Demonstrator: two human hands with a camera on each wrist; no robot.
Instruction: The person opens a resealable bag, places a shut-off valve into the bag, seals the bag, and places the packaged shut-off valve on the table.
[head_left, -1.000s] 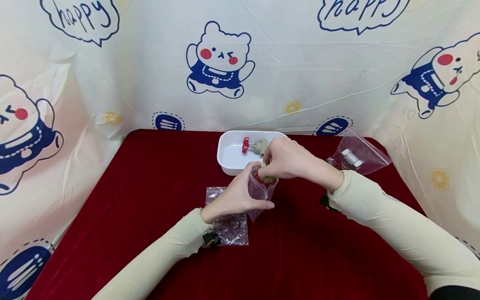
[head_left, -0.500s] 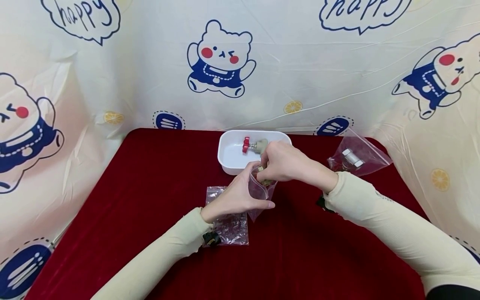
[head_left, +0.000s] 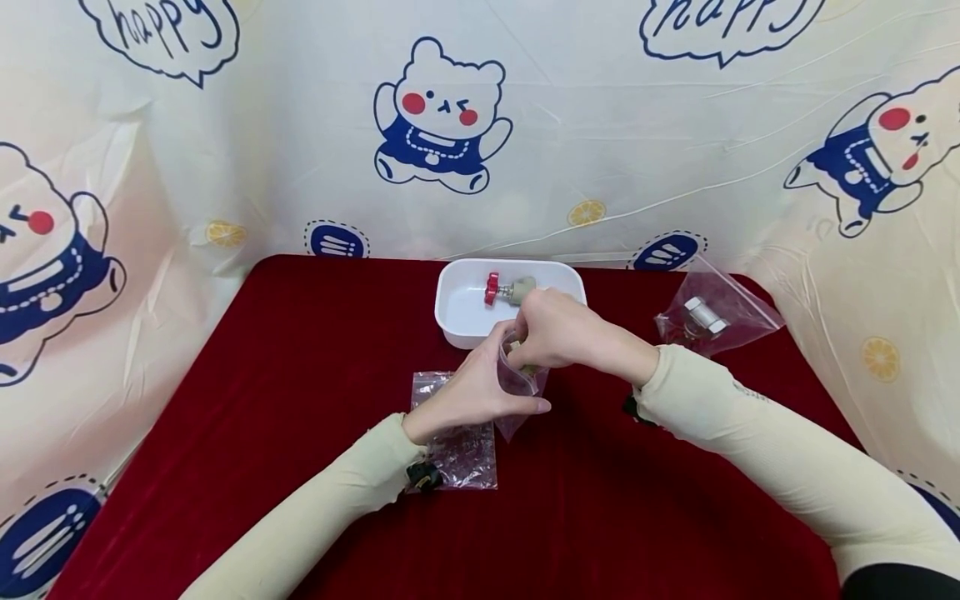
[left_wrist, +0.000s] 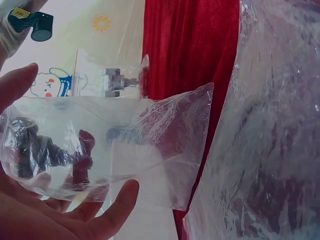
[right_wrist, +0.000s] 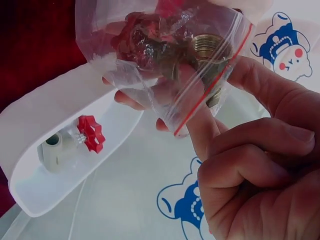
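My left hand (head_left: 476, 392) holds a small clear zip bag (head_left: 513, 412) upright by its sides, thumb on the near side and fingers on the far side. Inside the bag is a valve (right_wrist: 212, 47) with a brass threaded end and a red handwheel (right_wrist: 132, 45), blurred through the plastic. Fingers of my right hand (head_left: 558, 329) reach through the mouth of the bag and pinch the valve. From the head view the valve is mostly hidden by that hand. Just beyond both hands, a second red-handled valve (head_left: 519, 290) lies in a white tray (head_left: 461, 321).
A flat clear bag (head_left: 468, 462) lies on the dark red cloth (head_left: 315, 367) under my left wrist. At the right back sits another zip bag (head_left: 742, 321) with a silver metal fitting (head_left: 705, 315) inside. A printed curtain (head_left: 315, 125) encloses the table's back and sides.
My right hand has moved down and a little left, further into the bag, and the valve has sunk deeper with it. The left hand has stayed put.
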